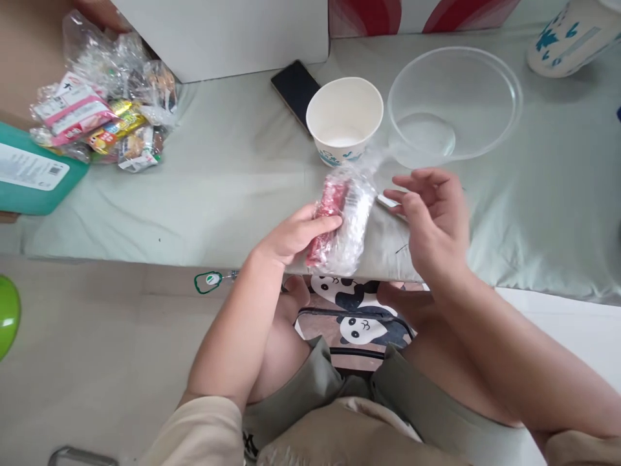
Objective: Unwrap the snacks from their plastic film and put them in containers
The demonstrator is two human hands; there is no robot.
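In my left hand (pixel 303 232) is a clear plastic-wrapped packet (pixel 356 223) with a red part on its left side; my thumb lies across it and the fingers are behind. The packet is over the front edge of the cloth-covered surface. My right hand (pixel 431 220) is just to the right of it, fingers apart and slightly curled, holding nothing. A small white object (pixel 388 202) lies by its fingertips, partly hidden. Behind the packet stands a white paper bowl (pixel 344 120) with a blue-green pattern, and to its right is a large clear plastic bowl (pixel 490 123).
A dark phone (pixel 295 90) lies behind the paper bowl. Wrapped snacks (pixel 97 116) are piled at the left beside a green box (pixel 39 171). A patterned paper container (pixel 567 39) stands back right. White (pixel 233 32) and red-white (pixel 412 14) boxes line the back.
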